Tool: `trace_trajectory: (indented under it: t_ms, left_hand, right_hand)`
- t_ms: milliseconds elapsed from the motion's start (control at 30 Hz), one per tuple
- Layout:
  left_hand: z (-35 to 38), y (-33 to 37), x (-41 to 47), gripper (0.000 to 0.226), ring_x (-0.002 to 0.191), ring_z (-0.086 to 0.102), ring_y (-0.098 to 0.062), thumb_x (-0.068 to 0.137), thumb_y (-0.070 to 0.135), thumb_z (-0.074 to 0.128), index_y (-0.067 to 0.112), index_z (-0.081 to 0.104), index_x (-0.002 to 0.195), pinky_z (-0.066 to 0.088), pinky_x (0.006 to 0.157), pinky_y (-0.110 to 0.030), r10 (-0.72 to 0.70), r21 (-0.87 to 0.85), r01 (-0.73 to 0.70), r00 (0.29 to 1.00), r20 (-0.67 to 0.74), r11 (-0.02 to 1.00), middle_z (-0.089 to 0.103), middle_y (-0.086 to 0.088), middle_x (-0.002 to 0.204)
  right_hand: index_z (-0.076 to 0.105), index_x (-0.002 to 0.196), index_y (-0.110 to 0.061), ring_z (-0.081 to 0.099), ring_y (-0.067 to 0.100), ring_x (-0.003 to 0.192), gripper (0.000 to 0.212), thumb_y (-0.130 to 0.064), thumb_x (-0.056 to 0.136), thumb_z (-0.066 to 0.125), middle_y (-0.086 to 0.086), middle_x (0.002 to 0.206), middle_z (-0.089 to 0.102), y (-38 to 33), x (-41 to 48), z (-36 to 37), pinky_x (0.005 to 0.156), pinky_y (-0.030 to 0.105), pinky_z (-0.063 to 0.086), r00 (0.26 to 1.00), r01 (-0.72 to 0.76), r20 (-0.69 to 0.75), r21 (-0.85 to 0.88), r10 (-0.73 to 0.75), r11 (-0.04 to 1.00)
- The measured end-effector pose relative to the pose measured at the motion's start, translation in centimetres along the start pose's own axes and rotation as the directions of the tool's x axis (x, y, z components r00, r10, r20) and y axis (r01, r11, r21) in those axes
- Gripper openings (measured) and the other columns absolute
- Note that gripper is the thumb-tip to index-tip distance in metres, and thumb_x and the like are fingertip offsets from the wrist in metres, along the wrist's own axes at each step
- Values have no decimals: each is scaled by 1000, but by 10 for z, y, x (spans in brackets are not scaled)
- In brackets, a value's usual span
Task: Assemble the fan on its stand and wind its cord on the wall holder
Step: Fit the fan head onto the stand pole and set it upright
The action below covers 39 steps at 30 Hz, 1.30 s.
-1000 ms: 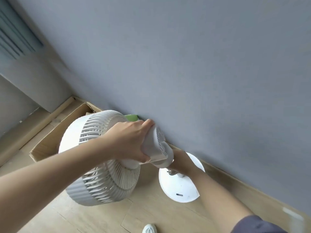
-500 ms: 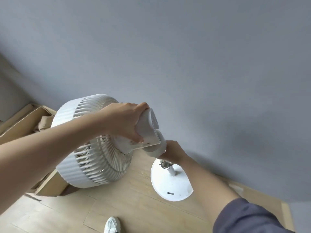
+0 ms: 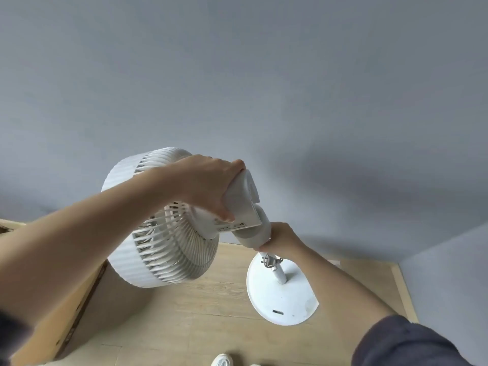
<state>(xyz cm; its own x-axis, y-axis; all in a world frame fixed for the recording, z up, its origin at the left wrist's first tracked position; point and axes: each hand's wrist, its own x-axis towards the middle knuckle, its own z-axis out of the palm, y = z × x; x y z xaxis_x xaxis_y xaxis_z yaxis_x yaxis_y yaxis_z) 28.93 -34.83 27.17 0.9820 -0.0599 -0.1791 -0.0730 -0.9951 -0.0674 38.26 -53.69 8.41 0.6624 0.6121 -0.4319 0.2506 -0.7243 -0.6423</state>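
Observation:
The white fan head (image 3: 148,233) with its ribbed grille tilts to the left above the wooden floor. My left hand (image 3: 208,188) grips the motor housing (image 3: 243,204) at the back of the fan. Below it, my right hand (image 3: 280,239) is closed around the top of the white pole (image 3: 278,272), right under the fan's neck joint (image 3: 253,233). The pole rises from a round white base (image 3: 280,299) on the floor. A small bundle of grey cord (image 3: 269,262) hangs at the pole just below my right hand. No wall holder is in view.
A plain grey wall (image 3: 290,88) stands close behind the fan, with a corner at the right. An open cardboard box (image 3: 66,326) sits on the floor at the left. The toe of a white shoe (image 3: 221,360) shows at the bottom edge.
The view has swung to the right and upward, so the box has slid toward the left edge. The fan head now sits higher, over the pole, with both hands keeping their grips.

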Motion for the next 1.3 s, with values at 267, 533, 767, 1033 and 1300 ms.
trace_trajectory:
  t_ms: [267,533,767,1033,1300]
  left_hand:
    - [-27,85,92,83,79,58,-19,54,71,65,26,37,118,46,66,-33,106,32,-107,994,20,994,61,9,96]
    - [-47,200,173,82,78,59,-18,54,71,65,26,38,118,49,68,-34,38,1,-38,998,57,999,60,10,94]
    - [-66,277,229,83,80,58,-18,54,71,65,28,36,119,48,68,-33,37,-10,-37,999,40,999,60,10,95]
    - [-65,354,291,82,80,58,-19,56,69,64,26,37,120,44,67,-31,204,30,-204,979,8,978,60,9,98]
    - [-54,450,336,85,84,59,-21,55,66,66,26,35,124,51,74,-37,251,-27,-250,967,48,968,56,6,100]
  right_hand:
    - [57,54,-22,50,11,60,22,-17,62,77,-14,55,54,93,-15,-70,60,24,40,993,-70,-79,198,88,978]
    - [60,61,-21,51,10,59,17,-22,66,76,-10,61,60,196,-26,-160,54,20,38,998,-64,-10,114,66,991]
    - [57,60,-24,55,12,68,19,-21,68,74,-11,65,61,267,-41,-232,60,23,41,998,-56,-7,68,56,996]
    - [61,59,-21,55,12,58,17,-22,65,77,-7,61,64,348,-64,-262,55,21,41,972,-176,-111,233,206,956]
    - [66,72,-16,60,10,53,24,-37,67,77,-2,65,70,433,-99,-288,50,18,44,955,-219,-129,299,266,929]
